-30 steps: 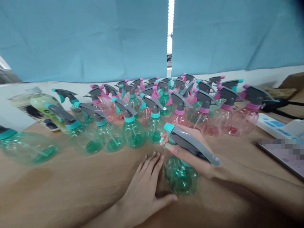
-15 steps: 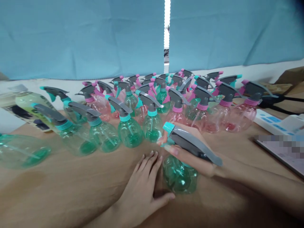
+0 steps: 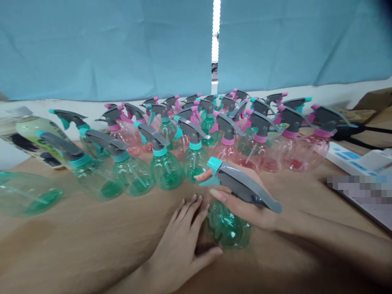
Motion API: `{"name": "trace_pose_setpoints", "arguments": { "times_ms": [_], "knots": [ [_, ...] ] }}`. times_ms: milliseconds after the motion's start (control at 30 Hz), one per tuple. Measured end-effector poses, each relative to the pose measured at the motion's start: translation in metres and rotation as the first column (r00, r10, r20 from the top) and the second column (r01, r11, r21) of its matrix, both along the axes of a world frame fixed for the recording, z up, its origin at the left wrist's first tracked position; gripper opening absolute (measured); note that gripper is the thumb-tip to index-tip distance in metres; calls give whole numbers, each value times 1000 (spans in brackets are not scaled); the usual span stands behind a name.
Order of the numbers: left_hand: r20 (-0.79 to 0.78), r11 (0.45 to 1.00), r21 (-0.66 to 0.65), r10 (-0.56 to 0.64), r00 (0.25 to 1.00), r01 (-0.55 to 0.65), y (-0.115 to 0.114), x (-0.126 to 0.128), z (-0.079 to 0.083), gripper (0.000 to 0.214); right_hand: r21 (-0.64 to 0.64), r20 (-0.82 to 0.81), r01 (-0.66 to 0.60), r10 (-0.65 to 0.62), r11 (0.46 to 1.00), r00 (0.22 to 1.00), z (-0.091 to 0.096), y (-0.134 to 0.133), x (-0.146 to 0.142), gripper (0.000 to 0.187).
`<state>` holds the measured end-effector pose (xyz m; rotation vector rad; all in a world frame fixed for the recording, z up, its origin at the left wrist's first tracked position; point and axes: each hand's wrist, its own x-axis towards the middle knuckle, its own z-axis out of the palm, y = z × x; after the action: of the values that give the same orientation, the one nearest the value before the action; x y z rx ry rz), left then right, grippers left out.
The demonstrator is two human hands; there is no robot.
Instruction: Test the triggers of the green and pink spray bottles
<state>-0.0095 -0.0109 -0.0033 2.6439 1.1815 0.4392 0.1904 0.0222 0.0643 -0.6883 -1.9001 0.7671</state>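
Note:
My right hand (image 3: 248, 204) is wrapped round the neck of a green spray bottle (image 3: 228, 228) with a grey and teal trigger head. One fingertip reaches forward beside the teal trigger, and the thumb lies along the near side of the head. The bottle stands on the wooden table (image 3: 116, 237), its neck hidden by the hand. Flat on the table just left of that bottle rests my left hand (image 3: 183, 241), fingers stretched forward and thumb apart, holding nothing. Ahead of it stand a green spray bottle (image 3: 167, 171) and another green spray bottle (image 3: 195, 161).
Several pink spray bottles (image 3: 294, 153) and green ones crowd the back of the table. Large labelled bottles (image 3: 39, 139) stand at the far left. On the right lie a white power strip (image 3: 352, 157), a dark-edged tablet-like device (image 3: 361, 204) and black cables. A blue curtain (image 3: 107, 49) hangs behind.
A fingertip of my right hand now extends in front of the trigger, more clear of the spray head. The view has shifted slightly; my left hand stays flat.

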Motion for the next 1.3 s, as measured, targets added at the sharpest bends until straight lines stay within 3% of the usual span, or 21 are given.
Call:
{"name": "trace_pose_setpoints", "arguments": {
  "times_ms": [333,467,800,1100,1300],
  "knots": [
    [-55,1000,-15,3,998,-4,1,2,3,69,-158,-18,-58,56,986,998,-8,-2,0,25],
    [-54,1000,-11,-3,999,2,1,2,3,68,-147,0,-61,62,987,998,-8,-1,0,31],
    [-111,999,42,-7,994,12,0,1,2,64,-182,18,-44,48,982,999,12,-6,-1,31],
    [-143,999,44,-19,990,26,0,1,3,65,-170,43,-48,56,984,997,11,-4,1,30],
    [-140,998,60,-19,990,28,0,0,2,66,-93,21,-70,72,993,997,8,-2,4,28]
  ]
}}
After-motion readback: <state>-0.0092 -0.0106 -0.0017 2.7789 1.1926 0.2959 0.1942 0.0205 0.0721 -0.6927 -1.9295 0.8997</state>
